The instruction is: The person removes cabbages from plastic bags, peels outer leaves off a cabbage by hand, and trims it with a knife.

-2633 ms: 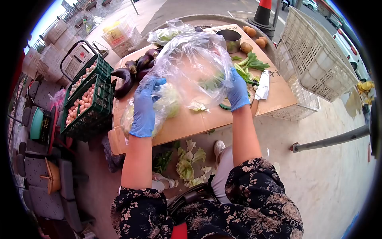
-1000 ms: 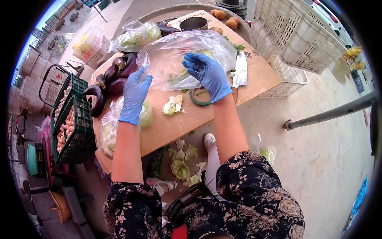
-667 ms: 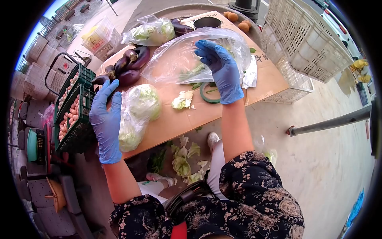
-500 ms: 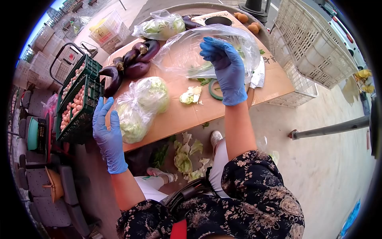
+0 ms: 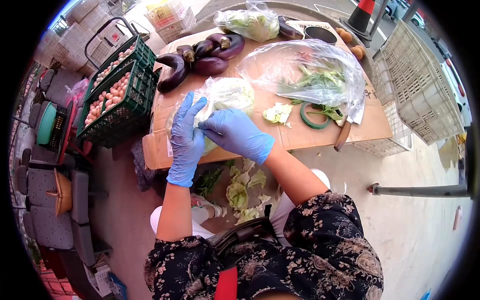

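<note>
Clear bag [image 5: 320, 82] lowered from both hands onto the surface [image 5: 310, 139], right hand [image 5: 239, 135] moved from above it to the bagged lettuce [image 5: 232, 95], left hand [image 5: 186, 145] in from the surface's edge to meet it.

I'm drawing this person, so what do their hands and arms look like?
The left hand and right hand wear thin, wrinkly, light-blue gloves that end just past the wrists. Draw the sleeves loose and black, ending near the elbows, with beige and pinkish flowers. The forearms are bare.
</note>
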{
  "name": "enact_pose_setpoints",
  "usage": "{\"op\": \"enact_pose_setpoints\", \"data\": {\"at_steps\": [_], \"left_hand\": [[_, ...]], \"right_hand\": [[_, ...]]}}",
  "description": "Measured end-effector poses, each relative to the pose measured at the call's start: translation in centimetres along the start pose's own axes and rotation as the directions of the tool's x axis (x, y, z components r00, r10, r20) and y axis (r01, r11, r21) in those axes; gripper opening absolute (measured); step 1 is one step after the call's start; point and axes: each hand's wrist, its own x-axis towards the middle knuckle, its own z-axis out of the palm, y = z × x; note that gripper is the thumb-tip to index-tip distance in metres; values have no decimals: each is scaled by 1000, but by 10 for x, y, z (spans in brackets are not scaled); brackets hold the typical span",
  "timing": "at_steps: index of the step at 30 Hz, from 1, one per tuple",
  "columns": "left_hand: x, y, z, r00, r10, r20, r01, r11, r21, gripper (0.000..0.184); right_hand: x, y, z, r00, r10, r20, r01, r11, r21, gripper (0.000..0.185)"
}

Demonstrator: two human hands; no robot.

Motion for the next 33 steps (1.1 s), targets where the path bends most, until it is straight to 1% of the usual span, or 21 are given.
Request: {"op": "enact_pose_setpoints", "data": {"at_steps": [2,3,6,7,8,9,10,12,14,15,16,17,18,20,23,25,28,30,31,32,33], "left_hand": [[3,-14,5,997,-4,74,5,1000,-18,53],[6,-14,6,995,-51,87,56,997,-60,41],[11,-21,5,971,-208,116,237,897,-372,32],[13,-20,6,966,-236,106,259,903,-342,29],[14,-19,7,968,-217,123,236,957,-170,30],[15,-15,6,969,-201,141,201,979,9,33],[16,-13,6,969,-189,161,158,969,189,35],[15,-21,11,980,-134,147,102,973,207,36],[13,-22,9,983,-129,131,102,975,196,35],[11,-23,8,981,-142,129,119,978,171,30],[9,-24,6,981,-150,126,131,980,151,28],[8,-25,5,980,-152,124,137,983,125,27],[8,-25,5,981,-151,124,140,986,91,26],[5,-26,4,984,-156,89,149,985,83,21],[3,-27,6,986,-164,42,161,984,74,18],[0,-28,10,989,-148,5,147,986,73,16],[-2,-25,15,988,-152,4,151,981,123,18],[-2,-21,13,991,-132,-6,131,975,178,21],[-1,-18,12,993,-122,-11,121,971,206,22],[1,-14,11,991,-129,-23,131,971,201,24],[3,-10,11,990,-136,-34,140,971,196,25]], "right_hand": [[-1,1,5,999,10,-43,-13,997,-76,10],[-3,3,0,1000,24,-2,-25,999,-46,10],[-2,0,-12,982,76,170,-86,995,52,9],[-2,-6,-15,961,106,255,-129,989,74,8],[-3,-11,-15,931,132,339,-173,981,93,7],[-5,-12,-9,960,31,277,-73,987,141,8],[-8,-12,-8,949,47,312,-83,991,104,8],[-11,-14,-4,920,66,385,-92,995,50,8],[-3,-21,-27,828,192,527,-228,974,2,15],[-2,-15,-35,794,229,564,-325,943,75,20],[-5,-6,-39,827,262,498,-353,931,97,24],[2,-9,-51,791,392,469,-469,882,54,24],[-3,4,-48,825,429,369,-508,849,147,23],[-1,12,-56,810,540,228,-582,786,208,21],[2,22,-41,819,559,-126,-481,790,380,26],[6,14,-32,859,466,-211,-431,882,192,29],[6,17,-7,884,379,-273,-354,925,138,26],[3,25,1,916,349,-198,-329,936,127,23],[2,26,-1,930,318,-184,-316,948,42,18],[3,25,-1,883,441,-159,-396,884,251,17],[5,21,-3,827,551,-108,-456,771,445,16]]}}
